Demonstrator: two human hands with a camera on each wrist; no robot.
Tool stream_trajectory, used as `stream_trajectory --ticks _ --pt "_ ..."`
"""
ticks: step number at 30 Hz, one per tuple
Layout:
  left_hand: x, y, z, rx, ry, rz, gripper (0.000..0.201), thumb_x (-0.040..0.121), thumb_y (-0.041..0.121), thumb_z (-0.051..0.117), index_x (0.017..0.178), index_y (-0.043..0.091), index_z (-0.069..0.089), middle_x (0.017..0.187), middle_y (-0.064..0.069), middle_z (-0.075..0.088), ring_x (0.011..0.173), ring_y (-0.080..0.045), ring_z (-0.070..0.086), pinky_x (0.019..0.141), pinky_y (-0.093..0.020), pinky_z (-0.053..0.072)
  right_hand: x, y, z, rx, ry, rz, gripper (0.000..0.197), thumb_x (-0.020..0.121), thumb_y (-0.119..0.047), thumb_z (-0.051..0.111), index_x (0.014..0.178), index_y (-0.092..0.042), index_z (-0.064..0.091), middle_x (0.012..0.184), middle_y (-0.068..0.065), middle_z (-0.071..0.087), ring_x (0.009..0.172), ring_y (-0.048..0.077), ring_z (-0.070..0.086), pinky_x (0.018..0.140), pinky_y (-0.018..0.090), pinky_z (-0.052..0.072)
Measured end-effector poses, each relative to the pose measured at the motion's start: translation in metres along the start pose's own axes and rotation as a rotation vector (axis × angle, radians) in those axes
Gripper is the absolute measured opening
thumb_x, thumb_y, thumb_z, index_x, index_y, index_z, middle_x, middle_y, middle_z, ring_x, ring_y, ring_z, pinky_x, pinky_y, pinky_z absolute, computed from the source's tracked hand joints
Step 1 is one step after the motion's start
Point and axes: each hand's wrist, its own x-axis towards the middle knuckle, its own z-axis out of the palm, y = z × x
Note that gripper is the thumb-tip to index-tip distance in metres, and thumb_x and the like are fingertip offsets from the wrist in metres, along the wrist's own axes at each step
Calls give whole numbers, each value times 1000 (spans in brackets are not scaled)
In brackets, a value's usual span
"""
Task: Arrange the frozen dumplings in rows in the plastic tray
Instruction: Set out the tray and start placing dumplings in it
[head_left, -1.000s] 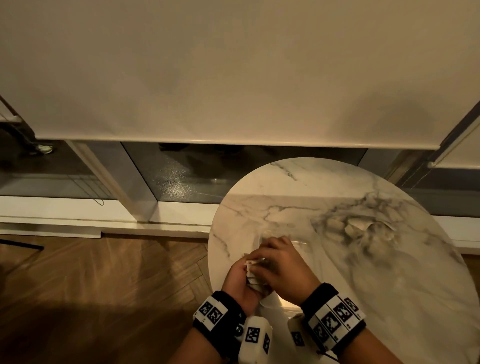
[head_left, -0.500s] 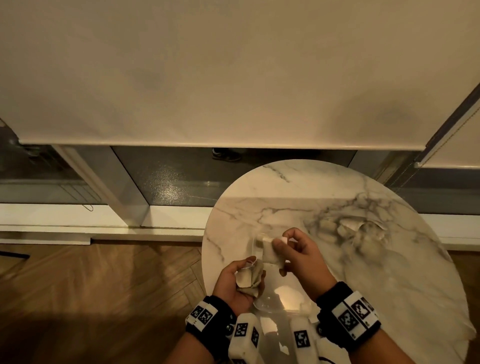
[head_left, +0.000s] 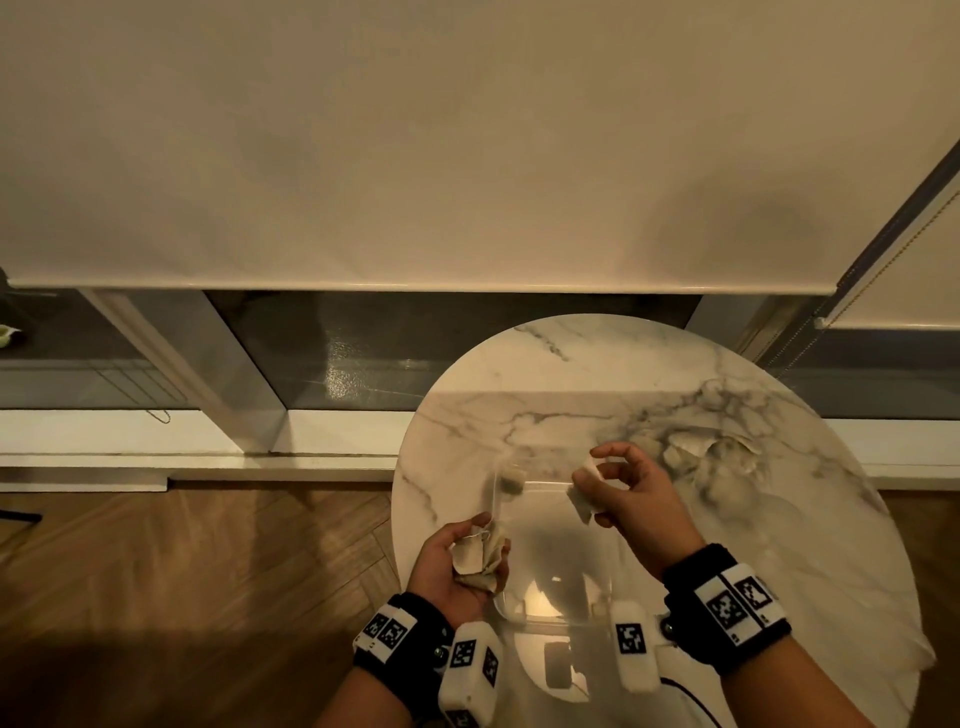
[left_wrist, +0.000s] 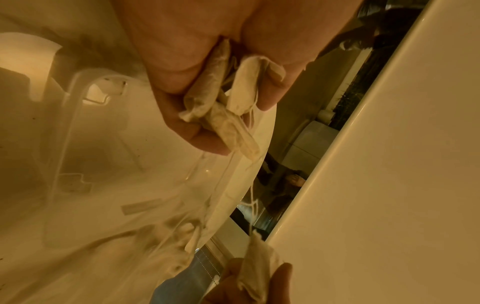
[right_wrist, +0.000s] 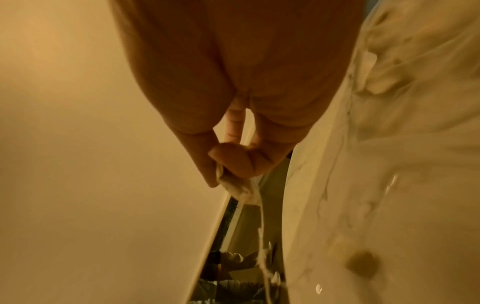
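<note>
A clear plastic tray (head_left: 551, 617) lies on the round marble table (head_left: 779, 571) between my hands. One pale dumpling (head_left: 511, 478) sits in its far left corner. My left hand (head_left: 485, 545) grips a clump of stuck-together dumplings (head_left: 474, 560) over the tray's near left edge; the left wrist view shows the clump (left_wrist: 228, 102) in curled fingers. My right hand (head_left: 597, 483) pinches a single dumpling (head_left: 582, 498) above the tray's far right side, also seen as the pinched dumpling (right_wrist: 237, 188). A thin thread (left_wrist: 251, 197) runs from the clump to that dumpling.
A crumpled clear bag with several loose dumplings (head_left: 696, 452) lies on the table, right of the tray. The table's left edge (head_left: 397, 519) drops to the wooden floor beside my left hand. A window sill and a lowered blind stand behind the table.
My hands were joined over the clump; the right hand has pulled one dumpling off and moved right and away. The left hand keeps the rest of the clump.
</note>
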Motion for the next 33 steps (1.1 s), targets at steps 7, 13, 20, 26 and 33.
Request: stream_trajectory --ticks 7,13,20,26,33 --pt "14 8 -10 37 28 36 18 77 16 56 91 8 64 77 -23 63 52 -30 62 34 -19 41 27 6 -14 -449 -67 -50 24 83 -12 78 84 -2 56 62 4 59 45 12 58 46 26 47" --pt "20 15 -16 28 8 17 17 77 16 56 91 9 63 75 -23 64 48 -31 61 27 -16 32 61 17 -18 -816 -179 13 11 83 -23 77 78 -15 73 71 -1 73 62 8 67 60 21 54" --pt "23 19 -18 46 34 28 17 76 16 58 91 11 63 74 -21 66 53 -31 64 38 -12 25 89 38 -13 -1244 -382 8 23 86 -11 68 102 -27 66 89 -9 66 80 10 62 71 20 49" --pt "27 20 -20 41 55 62 20 74 17 60 92 9 65 75 -21 65 57 -29 65 39 -18 40 107 42 -17 -1533 -356 -27 23 92 -17 57 110 -31 61 104 -5 67 87 16 63 78 30 55" --pt "34 24 -26 38 89 56 19 74 17 61 89 9 68 76 -22 65 54 -30 64 45 -14 28 119 38 -13 -1744 -347 -74 19 92 -19 55 100 -30 68 104 0 67 93 23 65 77 30 51"
